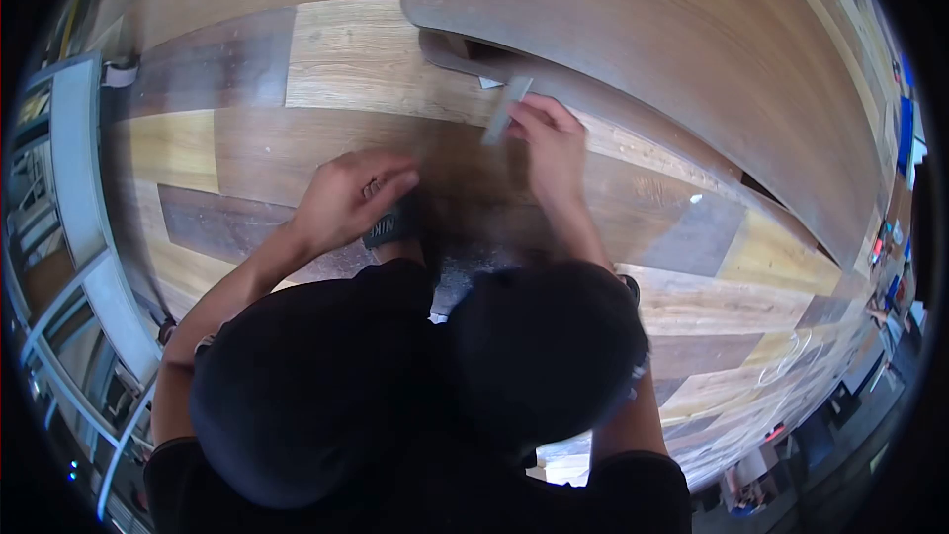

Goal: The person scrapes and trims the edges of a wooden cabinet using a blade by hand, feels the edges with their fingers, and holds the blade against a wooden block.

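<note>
My right hand (552, 143) pinches a flat, pale grey strip (507, 111) between thumb and fingers. The strip is held tilted, beside the edge of a large brown wooden panel (633, 10) with rounded corners. My left hand (351, 193) is held lower, left of the strip, with a ring on one finger. Its fingers are curled toward the thumb and their tips are blurred; whatever may be between them is too small to make out. A small white piece (489, 82) shows by the panel's lower layer (450, 54).
Wood-look planks (366, 49) of mixed tones cover the floor. A light metal frame (84, 138) stands along the left side. My knees (549, 356) and a dark shoe or sock marked NIKE (392, 227) are below my hands. White loops (786, 361) lie at right.
</note>
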{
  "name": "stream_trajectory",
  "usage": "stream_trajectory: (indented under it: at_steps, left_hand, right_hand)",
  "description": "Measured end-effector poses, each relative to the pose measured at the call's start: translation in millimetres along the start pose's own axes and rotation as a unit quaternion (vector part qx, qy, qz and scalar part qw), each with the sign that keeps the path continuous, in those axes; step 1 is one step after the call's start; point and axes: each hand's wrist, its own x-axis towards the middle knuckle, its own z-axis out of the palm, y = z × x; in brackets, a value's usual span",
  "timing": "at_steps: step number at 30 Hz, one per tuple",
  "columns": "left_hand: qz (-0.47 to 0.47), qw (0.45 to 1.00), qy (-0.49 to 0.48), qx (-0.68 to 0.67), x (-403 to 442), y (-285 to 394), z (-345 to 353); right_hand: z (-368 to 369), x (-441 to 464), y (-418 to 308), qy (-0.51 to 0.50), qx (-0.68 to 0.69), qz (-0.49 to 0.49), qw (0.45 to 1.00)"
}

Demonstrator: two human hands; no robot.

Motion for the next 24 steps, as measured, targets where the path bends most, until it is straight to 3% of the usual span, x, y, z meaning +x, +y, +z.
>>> stream_trajectory:
  at_steps: [1,2,4,10,15,24]
  left_hand:
    - [-0.069,0.993,0.040,-0.091,9,1,4]
    - [-0.066,0.993,0.040,-0.091,24,15,11]
    - [-0.042,0.962,0.082,-0.257,58,48,22]
    - [0.004,0.952,-0.075,-0.297,91,115,50]
    - [-0.023,0.939,-0.103,-0.328,99,124,77]
    - [-0.034,0.932,-0.114,-0.341,111,107,100]
  right_hand:
    - [-14,-16,-27,-0.041,0.054,0.029,0.997]
    - [-28,-32,-51,-0.076,0.108,0.055,0.990]
    - [-38,-49,-76,-0.100,0.109,0.047,0.988]
    - [-67,-87,-96,-0.100,0.132,0.033,0.986]
    - [-98,-100,-88,-0.086,0.149,0.030,0.985]
    - [-118,-103,-72,-0.111,0.038,0.051,0.992]
